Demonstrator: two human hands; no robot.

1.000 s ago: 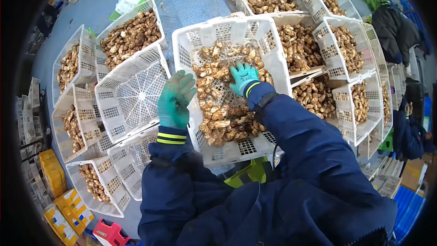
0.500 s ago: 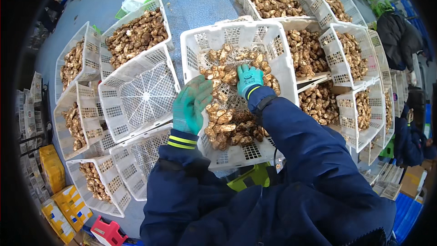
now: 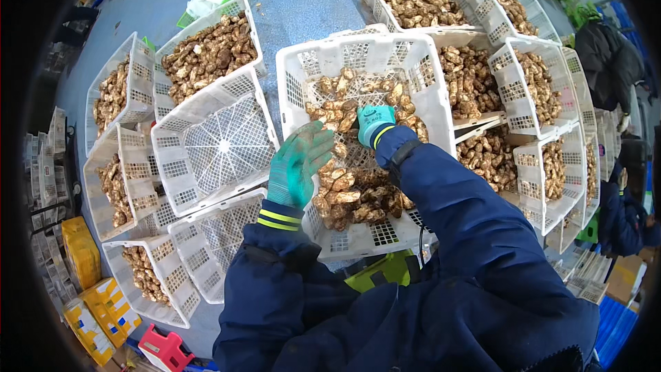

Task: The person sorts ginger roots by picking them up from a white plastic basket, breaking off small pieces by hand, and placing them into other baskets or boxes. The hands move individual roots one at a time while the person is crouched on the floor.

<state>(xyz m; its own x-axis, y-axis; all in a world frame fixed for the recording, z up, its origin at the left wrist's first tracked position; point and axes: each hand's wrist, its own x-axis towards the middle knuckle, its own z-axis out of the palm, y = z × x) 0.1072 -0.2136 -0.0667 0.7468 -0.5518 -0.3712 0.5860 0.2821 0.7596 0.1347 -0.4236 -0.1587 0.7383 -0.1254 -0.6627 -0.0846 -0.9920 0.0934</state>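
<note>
A white plastic crate (image 3: 287,69) stands before me, with lumpy brown-and-cream pieces of produce (image 3: 341,196) spread over its mesh bottom. They look like mushrooms or tubers; I cannot tell which. Inside it, my right hand (image 3: 375,121), in a teal glove, is closed, its fingers curled down among the pieces. What it grips, if anything, is hidden. Over the crate's left wall, my left hand (image 3: 297,163) in a dirt-stained teal glove is open, fingers stretched and close together, holding nothing.
To the left lies a bare-bottomed white crate (image 3: 160,139), with filled crates (image 3: 258,55) beyond it. More filled crates (image 3: 508,89) are stacked at the right. A red stool (image 3: 164,350) and yellow boxes (image 3: 103,310) sit at the lower left. Another person (image 3: 613,217) is at the far right.
My right hand's fingers have curled in and the hand has turned slightly leftward among the pieces. My left hand stays open near the crate's left wall. The whole view has shifted slightly.
</note>
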